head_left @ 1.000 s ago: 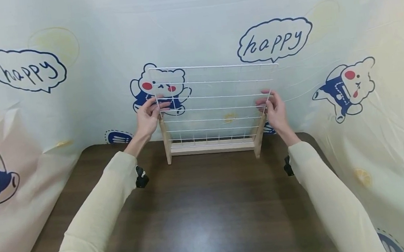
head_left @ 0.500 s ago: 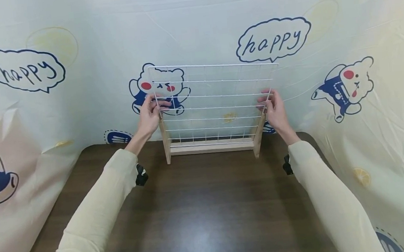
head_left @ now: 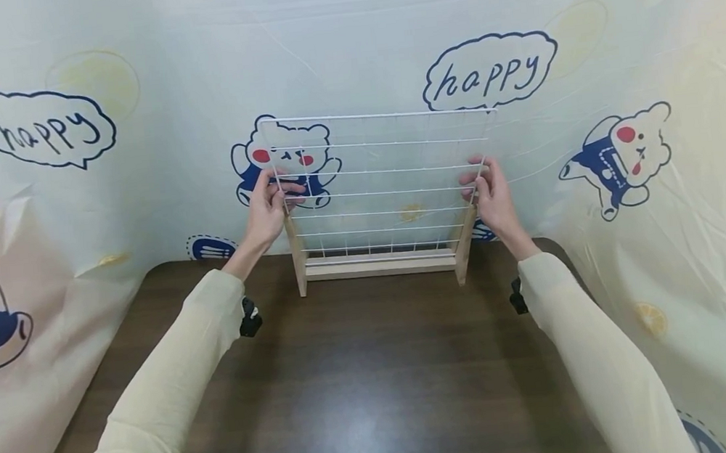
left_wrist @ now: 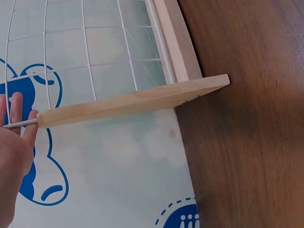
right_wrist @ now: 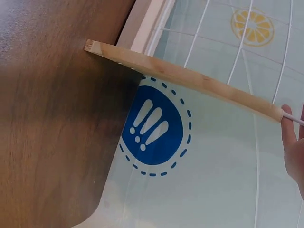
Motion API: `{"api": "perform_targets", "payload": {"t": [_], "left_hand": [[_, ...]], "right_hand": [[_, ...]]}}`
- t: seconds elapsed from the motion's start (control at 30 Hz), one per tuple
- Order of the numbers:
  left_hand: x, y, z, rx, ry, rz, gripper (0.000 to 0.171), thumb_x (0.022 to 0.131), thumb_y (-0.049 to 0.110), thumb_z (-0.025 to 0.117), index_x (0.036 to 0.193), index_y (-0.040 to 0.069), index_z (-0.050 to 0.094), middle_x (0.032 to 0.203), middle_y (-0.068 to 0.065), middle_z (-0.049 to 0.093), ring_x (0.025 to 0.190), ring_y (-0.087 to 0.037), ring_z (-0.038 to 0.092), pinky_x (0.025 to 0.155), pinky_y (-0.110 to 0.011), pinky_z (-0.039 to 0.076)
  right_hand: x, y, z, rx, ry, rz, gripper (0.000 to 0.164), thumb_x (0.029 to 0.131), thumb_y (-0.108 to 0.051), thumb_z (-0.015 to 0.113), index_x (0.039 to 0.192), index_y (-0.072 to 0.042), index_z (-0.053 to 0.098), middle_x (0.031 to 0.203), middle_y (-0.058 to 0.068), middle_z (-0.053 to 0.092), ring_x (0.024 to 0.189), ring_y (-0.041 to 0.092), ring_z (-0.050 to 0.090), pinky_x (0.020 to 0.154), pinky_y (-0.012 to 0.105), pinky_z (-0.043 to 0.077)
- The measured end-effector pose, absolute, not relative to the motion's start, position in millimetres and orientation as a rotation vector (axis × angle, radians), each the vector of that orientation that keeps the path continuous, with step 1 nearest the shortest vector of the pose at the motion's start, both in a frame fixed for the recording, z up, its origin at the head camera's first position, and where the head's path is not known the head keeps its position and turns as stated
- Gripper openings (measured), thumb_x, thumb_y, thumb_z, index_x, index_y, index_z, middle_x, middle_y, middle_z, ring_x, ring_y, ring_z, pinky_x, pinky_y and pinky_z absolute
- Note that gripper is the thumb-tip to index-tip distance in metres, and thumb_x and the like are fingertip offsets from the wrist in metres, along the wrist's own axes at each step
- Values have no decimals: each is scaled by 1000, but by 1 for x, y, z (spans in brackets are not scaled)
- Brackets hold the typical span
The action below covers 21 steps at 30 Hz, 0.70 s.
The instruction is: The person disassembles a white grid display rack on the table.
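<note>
A white wire grid panel (head_left: 378,115) stands upright in a pale wooden base (head_left: 380,266) near the table's far edge. My left hand (head_left: 263,213) grips the panel's left side wire, just above the left wooden leg (left_wrist: 123,104). On the opposite side, my right hand (head_left: 495,195) holds the right side wire just above the right wooden leg (right_wrist: 190,78). Fingers of both hands reach behind the grid, with the thumbs on the near side. The left wrist view has the side wire running into the leg's end beside my fingers.
The dark brown wooden table (head_left: 364,372) spreads in front of the rack. A pale cloth backdrop (head_left: 370,29) printed with bears and "happy" bubbles hangs close behind and at both sides. Black wrist cameras sit below both sleeve cuffs.
The top of the wire panel has shifted slightly up and left in the head view. Both hands keep their hold on its sides, and the wooden base stays in place.
</note>
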<state>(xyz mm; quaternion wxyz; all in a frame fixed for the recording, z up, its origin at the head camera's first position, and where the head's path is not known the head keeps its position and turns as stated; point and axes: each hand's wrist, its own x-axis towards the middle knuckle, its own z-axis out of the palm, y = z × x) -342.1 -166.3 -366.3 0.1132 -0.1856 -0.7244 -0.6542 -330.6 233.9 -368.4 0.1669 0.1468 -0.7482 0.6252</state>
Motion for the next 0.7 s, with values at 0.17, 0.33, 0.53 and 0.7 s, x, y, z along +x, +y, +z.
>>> {"api": "perform_targets", "payload": {"t": [0.17, 0.33, 0.53, 0.7], "left_hand": [[-341, -163, -366, -539, -2100, -1856, 32, 99, -13, 33, 130, -10, 41, 111, -36, 60, 98, -55, 58, 89, -59, 48], [-342, -160, -362, -529, -2083, -1814, 33, 98, -13, 35, 130, -9, 44, 108, -36, 61, 95, -52, 60, 72, -30, 57], [-342, -162, -358, -499, -2092, -1818, 35, 97, -15, 37, 129, -8, 48, 108, -35, 62, 94, -51, 61, 74, -35, 58], [-340, -163, -355, -453, -2124, -1830, 36, 97, -14, 39, 131, -5, 49, 110, -34, 62, 96, -48, 62, 84, -49, 54]], "right_hand": [[-333, 233, -372, 406, -2041, 1770, 35, 99, 12, 35, 132, 8, 44, 102, 41, 55, 80, 38, 61, 79, 51, 56], [-334, 233, -375, 357, -1958, 1798, 36, 97, 14, 39, 130, 8, 50, 98, 42, 56, 84, 52, 57, 77, 51, 56], [-334, 231, -373, 290, -1929, 1843, 33, 97, 11, 43, 128, 7, 54, 101, 42, 56, 86, 49, 60, 78, 50, 56], [-333, 231, -371, 263, -1933, 1851, 31, 98, 9, 44, 127, 6, 55, 103, 40, 58, 88, 48, 60, 80, 50, 56]]}}
